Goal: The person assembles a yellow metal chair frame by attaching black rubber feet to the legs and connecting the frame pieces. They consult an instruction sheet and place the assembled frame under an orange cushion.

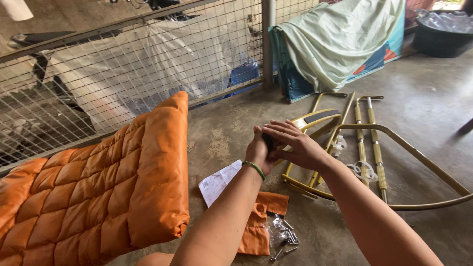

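My left hand (257, 150), with a green band on its wrist, and my right hand (295, 145) meet in mid-air over the concrete floor. Both close around a small dark object (268, 142) that is mostly hidden between the fingers. Just beyond the hands lie gold metal frame tubes (374, 148), curved and straight, with a black pad on one. Below my left forearm a clear bag of screws and bolts (285, 237) rests on a folded orange cloth (261, 221), next to a white paper sheet (219, 181).
A quilted orange cushion (98, 187) lies at the left against a wire mesh fence (123, 64). A pale green sheet covers something at the back (340, 39). A black tub (441, 29) stands at the far right.
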